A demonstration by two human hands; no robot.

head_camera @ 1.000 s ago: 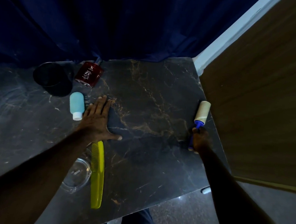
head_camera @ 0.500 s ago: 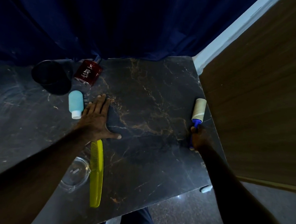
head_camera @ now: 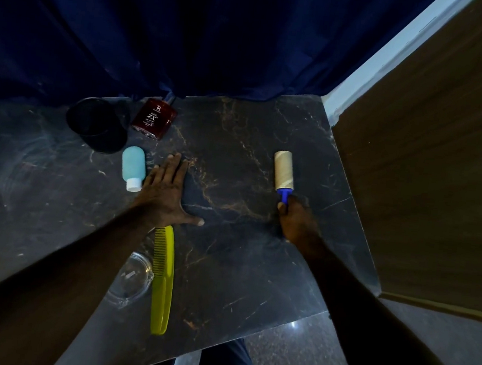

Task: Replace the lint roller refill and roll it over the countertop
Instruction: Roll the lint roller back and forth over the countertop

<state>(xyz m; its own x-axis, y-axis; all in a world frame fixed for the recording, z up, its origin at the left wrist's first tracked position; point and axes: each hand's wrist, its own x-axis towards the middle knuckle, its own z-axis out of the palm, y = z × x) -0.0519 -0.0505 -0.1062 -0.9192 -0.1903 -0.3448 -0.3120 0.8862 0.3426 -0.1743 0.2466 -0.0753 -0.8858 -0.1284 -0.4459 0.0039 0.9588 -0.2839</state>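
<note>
A lint roller [head_camera: 283, 171] with a beige roll and a blue handle lies on the dark marble countertop [head_camera: 246, 141], roll pointing away from me. My right hand [head_camera: 296, 218] is shut around its blue handle, right of centre. My left hand [head_camera: 166, 193] rests flat on the countertop with fingers spread, holding nothing, to the left of the roller.
A light blue bottle [head_camera: 133, 167], a black cup [head_camera: 98, 124] and a red perfume bottle [head_camera: 154, 119] stand at the back left. A yellow comb [head_camera: 162, 280] and a clear glass dish [head_camera: 132, 279] lie near me. A wooden panel [head_camera: 429, 171] borders the right edge; a blue curtain [head_camera: 189, 30] hangs behind.
My right hand has slid the lint roller leftward across the countertop, away from the wooden panel and toward the middle. My left hand has stayed flat in place.
</note>
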